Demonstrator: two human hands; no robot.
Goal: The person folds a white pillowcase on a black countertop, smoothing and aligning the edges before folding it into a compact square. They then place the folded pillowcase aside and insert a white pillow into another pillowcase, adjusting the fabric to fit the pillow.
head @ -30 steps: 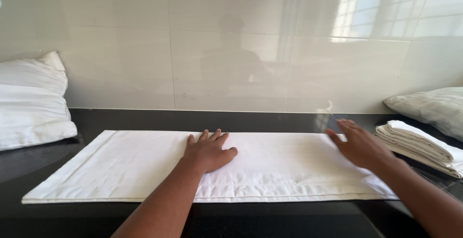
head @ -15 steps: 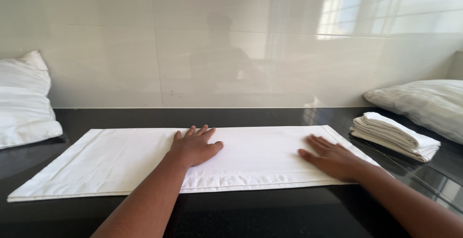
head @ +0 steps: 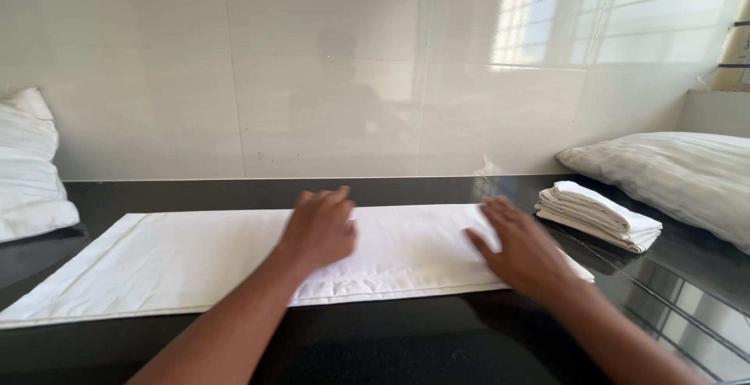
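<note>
Both hands lie open and flat on the long white folded cloth (head: 195, 256): left hand (head: 319, 229) mid-cloth, right hand (head: 522, 251) near its right end, on the black glossy bench (head: 406, 338).

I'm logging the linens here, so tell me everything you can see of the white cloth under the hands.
The cloth is a long white rectangle, seemingly woven cotton, with a stitched hem along its edges. It lies flat on the black counter, lengthwise along the wall. The left hand presses near its middle and the right hand near its right end, both palms down.
</note>
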